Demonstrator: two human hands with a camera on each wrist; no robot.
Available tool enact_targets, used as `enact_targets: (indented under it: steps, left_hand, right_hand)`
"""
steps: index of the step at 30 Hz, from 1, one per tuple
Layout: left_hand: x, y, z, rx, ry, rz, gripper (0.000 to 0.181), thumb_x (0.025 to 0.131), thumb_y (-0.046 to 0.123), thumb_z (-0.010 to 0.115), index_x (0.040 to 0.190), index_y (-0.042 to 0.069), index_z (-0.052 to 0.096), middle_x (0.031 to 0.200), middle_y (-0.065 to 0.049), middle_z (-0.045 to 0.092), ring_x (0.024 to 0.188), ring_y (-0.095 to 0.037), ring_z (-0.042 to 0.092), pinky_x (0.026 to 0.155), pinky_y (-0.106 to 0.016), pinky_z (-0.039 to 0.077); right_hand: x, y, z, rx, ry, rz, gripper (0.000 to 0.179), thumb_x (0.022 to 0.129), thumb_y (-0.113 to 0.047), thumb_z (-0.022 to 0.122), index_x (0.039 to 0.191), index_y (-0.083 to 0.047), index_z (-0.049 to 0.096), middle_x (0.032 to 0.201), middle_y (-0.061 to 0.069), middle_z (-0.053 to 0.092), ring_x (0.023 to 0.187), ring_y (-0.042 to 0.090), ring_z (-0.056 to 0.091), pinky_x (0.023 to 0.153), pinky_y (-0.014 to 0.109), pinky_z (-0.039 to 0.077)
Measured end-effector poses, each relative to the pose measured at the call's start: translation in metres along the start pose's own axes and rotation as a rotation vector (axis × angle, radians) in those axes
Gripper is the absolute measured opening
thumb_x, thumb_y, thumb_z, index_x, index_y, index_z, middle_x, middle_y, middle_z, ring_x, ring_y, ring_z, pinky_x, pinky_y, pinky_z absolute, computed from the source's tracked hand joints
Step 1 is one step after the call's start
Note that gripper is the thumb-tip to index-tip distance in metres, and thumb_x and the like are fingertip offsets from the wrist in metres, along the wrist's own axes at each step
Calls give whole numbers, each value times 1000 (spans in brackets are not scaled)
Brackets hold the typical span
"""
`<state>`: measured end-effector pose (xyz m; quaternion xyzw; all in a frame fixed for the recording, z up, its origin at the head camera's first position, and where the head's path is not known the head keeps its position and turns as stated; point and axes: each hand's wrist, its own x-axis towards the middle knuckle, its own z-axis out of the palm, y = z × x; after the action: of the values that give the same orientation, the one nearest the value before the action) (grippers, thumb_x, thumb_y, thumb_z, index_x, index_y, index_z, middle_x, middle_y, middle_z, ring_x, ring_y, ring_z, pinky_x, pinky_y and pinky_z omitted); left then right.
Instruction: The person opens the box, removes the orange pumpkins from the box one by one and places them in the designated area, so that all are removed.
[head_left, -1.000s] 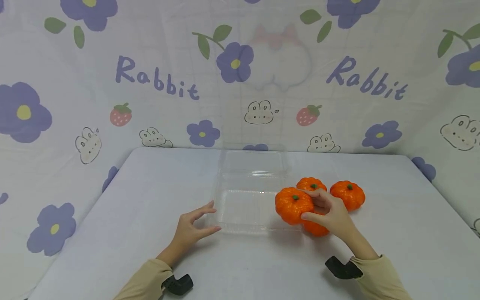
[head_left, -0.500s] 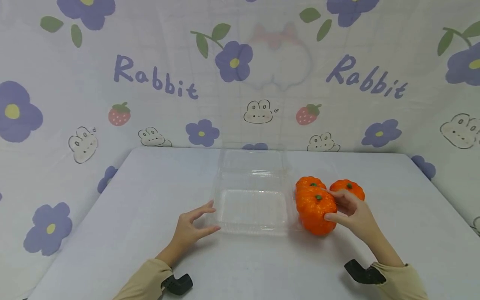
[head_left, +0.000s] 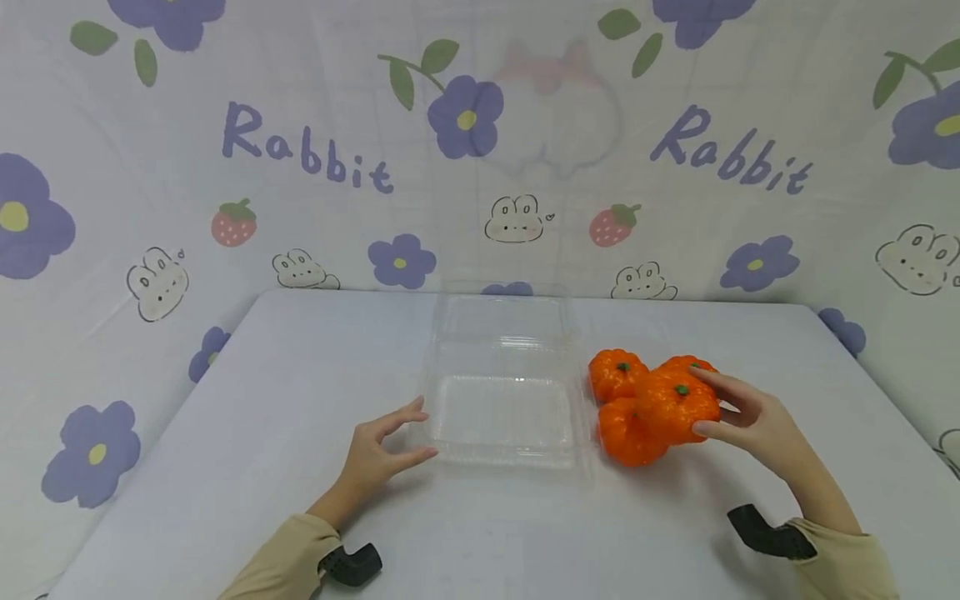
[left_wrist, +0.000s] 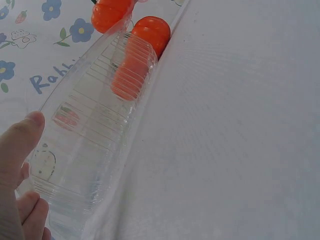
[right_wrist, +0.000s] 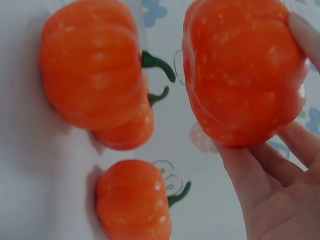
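Observation:
My right hand (head_left: 768,425) grips a shiny orange toy pumpkin (head_left: 677,406) with a green stem, raised over the others. Its thumb and fingers lie on the pumpkin's right side. Three more pumpkins are on the table: one at the back left (head_left: 615,375), one in front (head_left: 628,435), and a rear one (head_left: 686,362) mostly hidden by the raised one. At the container's front left corner, my left hand (head_left: 381,446) holds the rim between thumb and fingers. The clear plastic container (head_left: 502,457) stands open with nothing inside, its lid (head_left: 504,317) folded back.
A white table (head_left: 337,350) carries everything. Behind it hangs a patterned cloth (head_left: 555,250) with flowers, rabbits and strawberries. Black devices are strapped at the left wrist (head_left: 352,565) and the right wrist (head_left: 772,533).
My right hand has carried the pumpkin rightward, from the container's right edge to above the rear right pumpkin. The front pumpkin now shows more. My left hand has stayed at the container.

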<state>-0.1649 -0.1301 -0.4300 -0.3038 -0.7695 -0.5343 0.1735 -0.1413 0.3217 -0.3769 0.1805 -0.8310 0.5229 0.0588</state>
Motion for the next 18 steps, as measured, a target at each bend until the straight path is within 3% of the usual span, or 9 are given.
enact_targets:
  steps: [6,18]
  left_hand:
    - [0,0,1,-6,-5,8,38,60,-7,78,94,-5,62,110,-27,55,102,-38,53,91,-28,40]
    - [1,2,-1,14,-6,-2,38,60,-5,79,94,-7,62,111,-22,56,103,-36,53,88,-39,43]
  right_hand:
    - [-4,12,-15,59,-10,8,51,81,7,60,129,-5,46,123,-10,47,107,-2,46,79,15,45]
    - [-11,30,-32,-12,-47,48,47,78,7,64,121,6,43,111,-13,51,100,-1,49,79,12,43]
